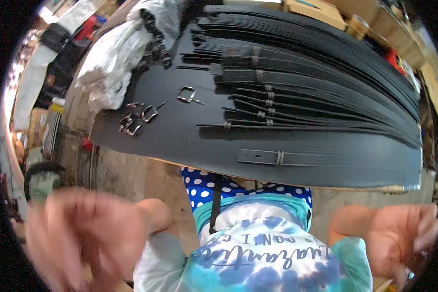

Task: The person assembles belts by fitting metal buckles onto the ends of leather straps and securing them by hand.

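Both of my hands are raised off the table and close to the camera. My left hand (85, 238) is at the lower left, its fingers smeared by motion. On the lower right is my right hand (404, 238), also blurred, with the fingers curled in toward the rim; whether anything is in them cannot be made out. Neither one touches the table. Nearest the table's front edge lies a single black belt strap (316, 159) with a ridged silver loop (280, 157) around it. A loose silver buckle (186, 94) rests left of the straps, beside a small pile of buckles (135, 118).
Many black straps (297, 53) lie stacked across the dark table (165, 138), several with silver loops. Crumpled clear plastic (109, 65) covers the far left corner. A tape roll (357, 25) and a cardboard box (316, 13) stand behind the table.
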Demonstrator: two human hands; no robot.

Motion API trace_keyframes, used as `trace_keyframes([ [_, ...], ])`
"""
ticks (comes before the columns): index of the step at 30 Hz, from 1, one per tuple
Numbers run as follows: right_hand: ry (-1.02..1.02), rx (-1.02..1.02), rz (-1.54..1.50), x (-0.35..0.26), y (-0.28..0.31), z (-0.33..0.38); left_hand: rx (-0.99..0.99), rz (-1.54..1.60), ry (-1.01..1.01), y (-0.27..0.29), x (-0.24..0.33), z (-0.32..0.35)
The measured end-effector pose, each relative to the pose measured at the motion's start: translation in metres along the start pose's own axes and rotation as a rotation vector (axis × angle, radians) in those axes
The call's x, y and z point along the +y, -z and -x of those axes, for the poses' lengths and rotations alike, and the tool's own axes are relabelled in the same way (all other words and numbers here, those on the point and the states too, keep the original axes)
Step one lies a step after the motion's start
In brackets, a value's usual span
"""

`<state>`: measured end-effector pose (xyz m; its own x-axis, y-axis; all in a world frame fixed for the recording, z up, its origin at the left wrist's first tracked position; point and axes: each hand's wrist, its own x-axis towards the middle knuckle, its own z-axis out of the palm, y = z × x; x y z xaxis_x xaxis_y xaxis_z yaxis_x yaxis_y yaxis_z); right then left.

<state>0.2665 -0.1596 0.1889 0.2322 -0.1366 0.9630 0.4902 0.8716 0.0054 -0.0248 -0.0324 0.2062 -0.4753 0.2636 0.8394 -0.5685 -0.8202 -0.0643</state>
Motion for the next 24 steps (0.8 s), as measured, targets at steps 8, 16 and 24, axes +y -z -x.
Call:
trace_keyframes([
  [8,-0.926,-1.027,0.293,0.04,-0.026,0.157,-0.842,-1.553,0.959,0.235,-0.103,0.085],
  [16,-0.905,-1.284,0.352,0.045,-0.024,0.197,-0.892,-1.647,1.341,0.262,-0.148,0.102],
  [24,-0.944,-1.305,0.301,0.053,-0.025,0.201,-0.756,-1.577,1.063,0.273,-0.135,0.115],
])
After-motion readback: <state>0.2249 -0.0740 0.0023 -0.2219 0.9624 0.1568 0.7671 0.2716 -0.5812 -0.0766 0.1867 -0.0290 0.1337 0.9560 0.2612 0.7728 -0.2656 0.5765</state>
